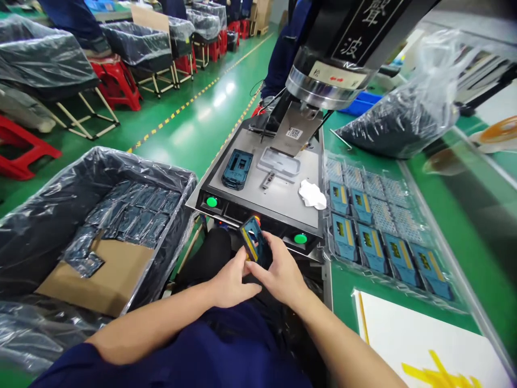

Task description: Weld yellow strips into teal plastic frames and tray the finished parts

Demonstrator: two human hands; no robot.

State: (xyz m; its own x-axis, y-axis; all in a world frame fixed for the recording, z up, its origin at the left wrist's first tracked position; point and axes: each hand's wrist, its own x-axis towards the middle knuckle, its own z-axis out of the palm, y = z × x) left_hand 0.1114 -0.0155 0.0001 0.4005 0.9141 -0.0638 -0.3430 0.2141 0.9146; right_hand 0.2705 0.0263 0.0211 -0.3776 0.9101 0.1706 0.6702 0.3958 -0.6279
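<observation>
In front of the machine's front panel, my left hand (230, 277) and my right hand (283, 269) both grip a dark teal plastic housing (262, 250). It is tilted, with a yellow strip along one side and an opening through it. A similar housing (237, 169) lies on the left of the machine's metal plate (278, 202). Beside it is a recessed fixture (279, 163), under the metal head (297, 126) of the press. A crumpled white cloth (312, 194) rests at the plate's right. Green buttons (211, 201) sit at both front corners.
To the left, a plastic-lined bin (24, 237) contains bagged parts (137, 213) and cardboard (109, 275). On the right, a clear tray (335, 258) carries several teal housings. White sheets (396, 328) with yellow strips lie nearer. Behind stands a filled plastic bag (404, 118). Red stools (115, 81) line the aisle.
</observation>
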